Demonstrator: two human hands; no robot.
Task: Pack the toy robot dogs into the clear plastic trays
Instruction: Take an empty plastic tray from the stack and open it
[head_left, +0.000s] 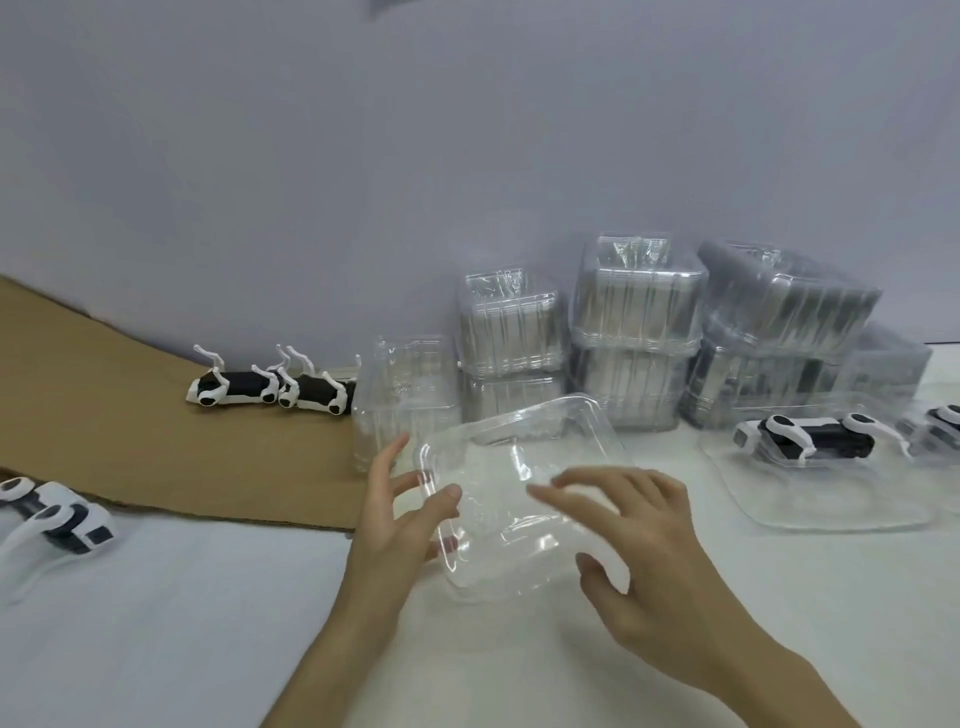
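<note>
Tray (519, 457) | left hand (395, 525) pinching rim, right hand (644, 551) hovering slack over it | dog (62, 519) lying left of tray, nearer left hand

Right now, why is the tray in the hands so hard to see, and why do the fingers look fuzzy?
All in the head view: the clear tray lets the white table show through, only glints marking its rim; the fingers of the right hand look motion-blurred; at the left edge, the toy dog looks soft and stretched.

Glossy clear plastic tray (519, 467); seemingly matt brown cardboard (156, 441)
</note>
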